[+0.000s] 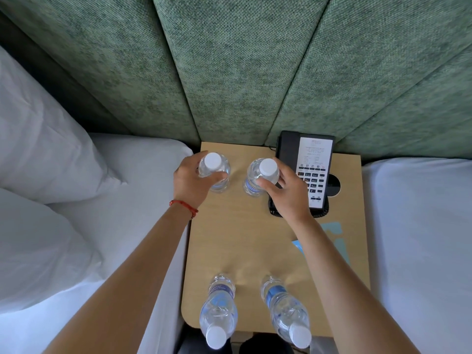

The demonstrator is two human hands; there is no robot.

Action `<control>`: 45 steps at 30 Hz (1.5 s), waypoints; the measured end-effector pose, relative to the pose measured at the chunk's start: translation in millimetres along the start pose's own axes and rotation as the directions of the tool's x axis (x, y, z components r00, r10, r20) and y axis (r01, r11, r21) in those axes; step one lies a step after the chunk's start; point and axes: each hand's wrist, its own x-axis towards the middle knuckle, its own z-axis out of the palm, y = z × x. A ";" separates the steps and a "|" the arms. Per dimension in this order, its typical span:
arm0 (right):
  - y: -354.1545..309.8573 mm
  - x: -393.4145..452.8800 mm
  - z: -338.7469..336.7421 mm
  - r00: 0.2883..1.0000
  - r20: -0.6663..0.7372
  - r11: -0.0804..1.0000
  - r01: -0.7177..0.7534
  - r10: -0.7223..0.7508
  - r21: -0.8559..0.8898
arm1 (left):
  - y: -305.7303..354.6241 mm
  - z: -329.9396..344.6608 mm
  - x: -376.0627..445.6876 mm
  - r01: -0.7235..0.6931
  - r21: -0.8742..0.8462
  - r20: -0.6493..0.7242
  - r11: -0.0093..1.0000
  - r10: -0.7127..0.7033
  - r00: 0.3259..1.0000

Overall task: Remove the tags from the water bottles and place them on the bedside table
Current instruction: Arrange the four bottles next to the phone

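Bedside table [255, 238]: wood top, centre of frame, between two white beds.

Far bottles: two, upright, white caps, upper centre. Left hand [190, 181] curls round the shoulder of the left bottle [215, 172]; right hand [286, 192] curls round the right bottle [258, 178]. Whether their bases touch the top cannot be told.

Near bottles: two, upright at lower centre, front left bottle [218, 310] and front right bottle [286, 310], close to the front edge, blue labels on.

Tags: none seen on any neck. Blue cards [332, 238] at right of the top, partly hidden by the right arm, may be them.

Phone [310, 169]: black, upper right, just beside the right bottle.

Risks, judged: forearms drawn back low could topple the near bottles off the edge; the right bottle set down carelessly could knock the phone.
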 end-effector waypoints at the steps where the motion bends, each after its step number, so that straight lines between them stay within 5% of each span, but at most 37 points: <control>1: 0.1 0.5 0.1 1.000 0.007 1.000 0.002 -0.002 0.000 | -1.3 -2.3 2.8 -0.004 0.016 0.033 1.000 0.004 0.999; 9: 2.0 4.3 -1.1 0.999 0.041 1.000 0.009 -0.009 0.014 | -3.6 -21.5 23.5 0.021 0.001 0.301 1.000 -0.020 0.953; 23: 10.2 -1.3 8.5 1.000 -0.018 0.987 -0.008 0.011 0.158 | -8.5 -4.7 0.5 0.048 -0.084 0.101 0.995 -0.040 0.994; 45: -10.8 67.6 14.7 0.999 0.022 0.996 0.037 -0.039 0.082 | 12.2 21.8 54.9 -0.013 -0.119 0.189 0.993 0.036 0.981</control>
